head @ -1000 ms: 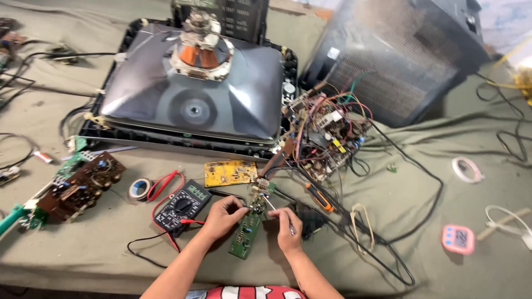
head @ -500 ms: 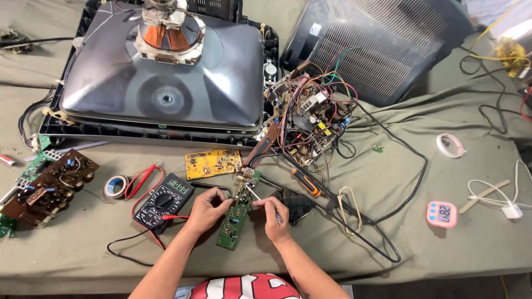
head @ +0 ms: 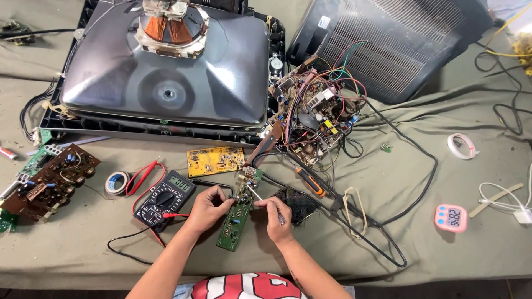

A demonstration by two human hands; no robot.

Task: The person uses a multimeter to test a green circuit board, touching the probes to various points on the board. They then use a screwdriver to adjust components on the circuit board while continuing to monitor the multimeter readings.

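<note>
Head view: the narrow green circuit board (head: 237, 213) lies lengthwise on the olive cloth-covered table (head: 421, 243), just in front of me, between my two hands. My left hand (head: 206, 208) is curled at the board's left edge, fingertips pinching it and steadying it. My right hand (head: 277, 217) is clenched around a thin metal-tipped tool (head: 256, 195), whose tip angles up-left onto the upper part of the board; I cannot tell exactly which component it touches. Just left of my left hand sits a black digital multimeter with a grey display (head: 164, 196), its red and black leads (head: 145, 176) looping beside it, near a small roll of blue-and-white tape (head: 116, 182). Above the board lies a yellow printed circuit board (head: 215, 160), flat on the cloth. Right of my right hand is a dark crumpled cloth pad (head: 296, 202), then an orange-and-black handled screwdriver (head: 309, 181). Further up stands a large grey picture tube face-down in its black frame (head: 166, 77), with a wire-tangled chassis board (head: 316, 116) at its right corner and a black ribbed television back cover (head: 388, 44) beyond. A brown component board (head: 50, 182) rests at far left; a pink digital timer (head: 451, 217) and a white tape roll (head: 461, 145) lie well apart at right.
</note>
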